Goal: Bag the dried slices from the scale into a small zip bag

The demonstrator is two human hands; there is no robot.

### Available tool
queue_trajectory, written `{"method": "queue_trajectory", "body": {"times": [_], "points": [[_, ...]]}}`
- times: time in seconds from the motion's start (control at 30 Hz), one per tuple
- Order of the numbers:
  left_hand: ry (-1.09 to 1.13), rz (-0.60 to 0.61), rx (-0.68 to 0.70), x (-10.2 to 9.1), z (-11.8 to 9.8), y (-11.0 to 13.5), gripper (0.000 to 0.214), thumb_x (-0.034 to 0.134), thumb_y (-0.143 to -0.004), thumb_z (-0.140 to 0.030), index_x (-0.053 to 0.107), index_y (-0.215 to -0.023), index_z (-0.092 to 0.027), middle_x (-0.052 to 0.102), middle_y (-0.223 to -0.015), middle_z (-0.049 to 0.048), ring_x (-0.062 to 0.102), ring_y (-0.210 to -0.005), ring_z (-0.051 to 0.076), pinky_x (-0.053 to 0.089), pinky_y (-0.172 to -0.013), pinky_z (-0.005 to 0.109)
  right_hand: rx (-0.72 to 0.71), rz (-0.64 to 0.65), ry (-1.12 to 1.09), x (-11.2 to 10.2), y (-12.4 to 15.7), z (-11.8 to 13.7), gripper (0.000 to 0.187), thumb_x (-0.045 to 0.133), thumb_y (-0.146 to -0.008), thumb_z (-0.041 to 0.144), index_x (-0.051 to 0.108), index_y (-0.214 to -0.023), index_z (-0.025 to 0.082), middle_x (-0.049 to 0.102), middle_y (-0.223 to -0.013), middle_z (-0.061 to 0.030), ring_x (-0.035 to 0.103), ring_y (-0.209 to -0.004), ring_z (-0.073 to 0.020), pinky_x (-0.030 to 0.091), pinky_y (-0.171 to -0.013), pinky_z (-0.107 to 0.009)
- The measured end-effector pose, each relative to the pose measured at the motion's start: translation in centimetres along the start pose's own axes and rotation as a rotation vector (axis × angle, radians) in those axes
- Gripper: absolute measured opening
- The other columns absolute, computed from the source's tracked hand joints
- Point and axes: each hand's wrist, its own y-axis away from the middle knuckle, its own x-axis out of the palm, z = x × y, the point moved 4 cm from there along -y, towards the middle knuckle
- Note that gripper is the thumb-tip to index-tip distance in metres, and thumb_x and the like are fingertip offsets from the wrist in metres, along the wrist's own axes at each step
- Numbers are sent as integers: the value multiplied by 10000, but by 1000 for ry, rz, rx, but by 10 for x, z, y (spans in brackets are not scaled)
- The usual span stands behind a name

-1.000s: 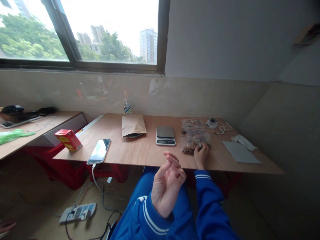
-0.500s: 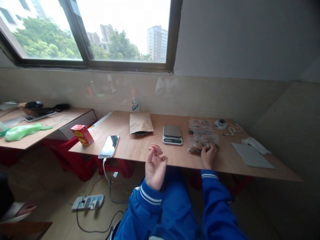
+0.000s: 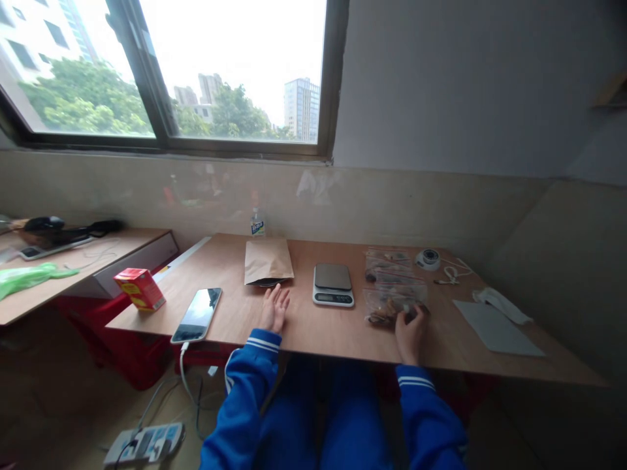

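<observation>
Centre frame, the left hand lies flat, fingers spread, below the envelope; the right hand pinches the bag.

My wooden counter stands against a beige tiled wall under a wide window, daylight pouring in; another counter sits left, floor brownish.

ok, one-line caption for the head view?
Left hand reaching toward paper pouch; right hand on clear bag beside scale.
</observation>
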Motion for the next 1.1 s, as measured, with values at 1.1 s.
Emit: {"method": "queue_trajectory", "body": {"times": [1.1], "points": [[-124, 343, -337, 120, -89, -30, 182, 497, -849, -71, 493, -681, -141, 452, -494, -48, 415, -381, 22, 354, -359, 103, 76, -7, -23, 2, 1, -7, 372, 433, -768, 321, 507, -1056, 97, 576, -1041, -219, 535, -1023, -319, 408, -899, -469]]}}
